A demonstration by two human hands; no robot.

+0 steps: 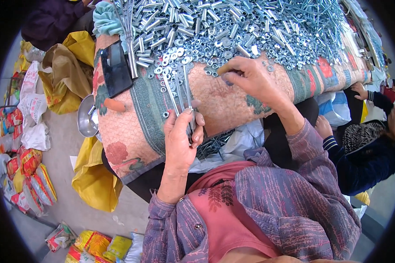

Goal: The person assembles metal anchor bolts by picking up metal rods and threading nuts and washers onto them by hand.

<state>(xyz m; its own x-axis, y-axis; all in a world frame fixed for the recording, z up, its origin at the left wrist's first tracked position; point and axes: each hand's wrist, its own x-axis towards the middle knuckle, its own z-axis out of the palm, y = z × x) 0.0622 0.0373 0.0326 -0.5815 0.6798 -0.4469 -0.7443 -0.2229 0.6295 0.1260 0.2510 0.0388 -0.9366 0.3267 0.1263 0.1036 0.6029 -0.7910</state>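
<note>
Head view: left hand holds at least three rods.

Route your movement over the patterned cloth between your left hand and your right hand, where bare fabric reaches from the near edge to the washers and nuts. Beyond it, the heap of metal fittings blocks passage at surface level; cross above it. At far left, the phone and the adjacent rod bundle obstruct access; an orange piece lies nearer you. The slim screws in your left hand project toward the heap, narrowing that side.
</note>
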